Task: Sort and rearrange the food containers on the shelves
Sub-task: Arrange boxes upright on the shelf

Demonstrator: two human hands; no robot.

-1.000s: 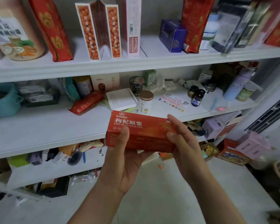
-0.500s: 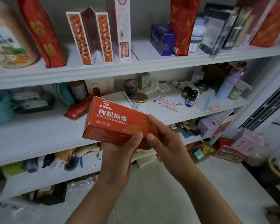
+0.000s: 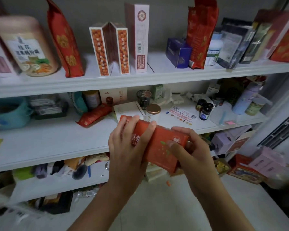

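Note:
I hold an orange-red carton (image 3: 158, 145) with white lettering in front of the middle shelf (image 3: 57, 144), tilted down to the right. My left hand (image 3: 127, 147) grips its left end from above, fingers curled over the top edge. My right hand (image 3: 188, 152) grips the right end, thumb on the front face. Behind the carton on the middle shelf stand a small white jar with a gold lid (image 3: 153, 112) and a flat white box (image 3: 128, 108).
The top shelf (image 3: 140, 80) carries red bags (image 3: 63, 40), orange-patterned boxes (image 3: 109, 49), a tall pink box (image 3: 138, 37), a blue box (image 3: 178, 52) and a round tin (image 3: 26, 45). Dark jars (image 3: 204, 109), a lilac bottle (image 3: 246, 99) and a teal basket (image 3: 8, 112) sit on the middle shelf. Boxes clutter the floor at right.
The carton has turned from label-up toward me to tilted down to the right. My left hand moved from underneath to gripping over its top left end; my right hand shifted to the right end.

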